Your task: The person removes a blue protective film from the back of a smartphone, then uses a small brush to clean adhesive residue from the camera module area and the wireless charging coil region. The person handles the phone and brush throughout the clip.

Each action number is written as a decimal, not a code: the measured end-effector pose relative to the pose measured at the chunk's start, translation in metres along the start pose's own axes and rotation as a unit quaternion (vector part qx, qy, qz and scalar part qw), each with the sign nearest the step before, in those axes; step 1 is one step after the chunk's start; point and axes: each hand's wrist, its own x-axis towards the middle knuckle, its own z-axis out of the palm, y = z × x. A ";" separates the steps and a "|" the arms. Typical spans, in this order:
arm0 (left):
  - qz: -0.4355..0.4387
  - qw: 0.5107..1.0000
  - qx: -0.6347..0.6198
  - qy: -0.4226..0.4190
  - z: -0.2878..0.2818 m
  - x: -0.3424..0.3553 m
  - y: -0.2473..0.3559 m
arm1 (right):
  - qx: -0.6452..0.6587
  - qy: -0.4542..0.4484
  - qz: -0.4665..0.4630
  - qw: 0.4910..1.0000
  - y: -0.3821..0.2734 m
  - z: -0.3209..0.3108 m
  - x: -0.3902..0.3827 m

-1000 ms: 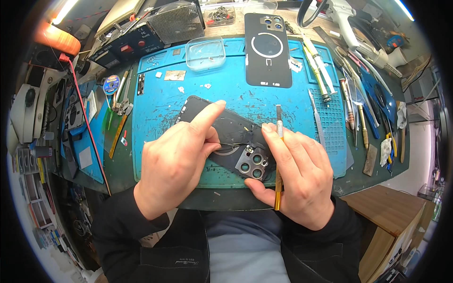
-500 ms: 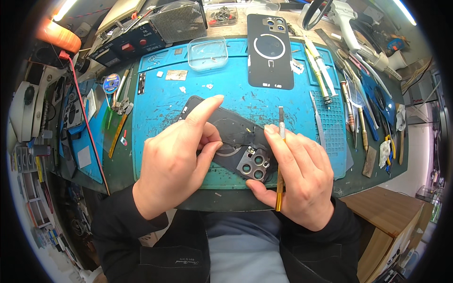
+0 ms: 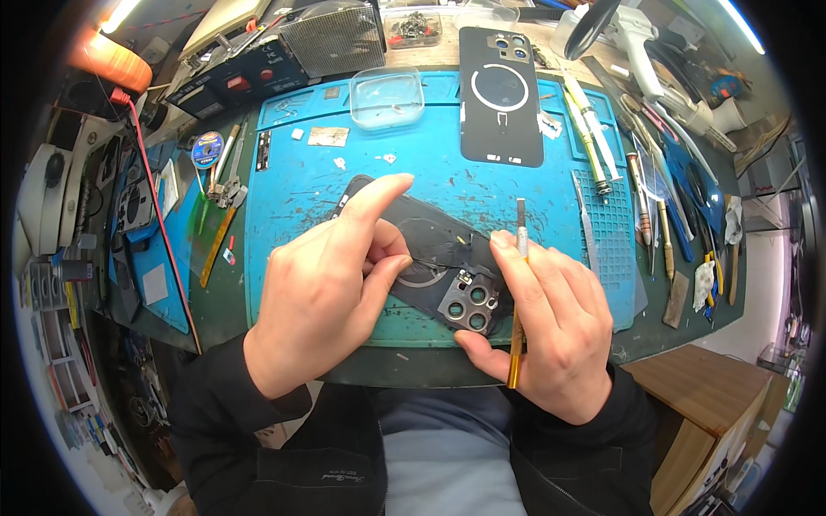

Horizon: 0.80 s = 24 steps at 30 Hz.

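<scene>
A dark phone back [image 3: 430, 224] with a camera frame of round openings [image 3: 470, 302] lies slanted on the blue silicone mat [image 3: 318, 181]. My left hand [image 3: 323, 297] pinches a thin dark cable [image 3: 425, 263] over it, between thumb and finger, index finger raised. My right hand [image 3: 557, 331] grips the phone back's right end by the camera frame and also holds a slim gold tool with a flat silver tip [image 3: 519, 335], pointing away from me.
Another dark phone back [image 3: 499, 129] lies behind, beside a clear container [image 3: 387, 96]. Screwdrivers [image 3: 589, 129] and many tools crowd the right. A solder spool [image 3: 207, 150] and tools lie left. A black device [image 3: 232, 77] stands at back left; a wooden cabinet [image 3: 688, 378] is at lower right.
The phone back and my right hand, with the tool, have shifted slightly right. My left thumb and fingertip have moved a little right along with the cable.
</scene>
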 end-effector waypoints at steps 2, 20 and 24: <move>-0.002 1.000 -0.005 0.002 0.000 0.000 -0.001 | 0.000 -0.001 0.000 1.000 0.000 0.000 0.000; 0.030 0.999 -0.022 -0.007 0.000 -0.002 -0.008 | 0.000 -0.007 0.006 1.000 -0.001 -0.001 0.000; 0.018 0.999 -0.050 -0.007 0.001 -0.003 -0.002 | -0.001 -0.007 0.008 1.000 -0.001 -0.001 0.001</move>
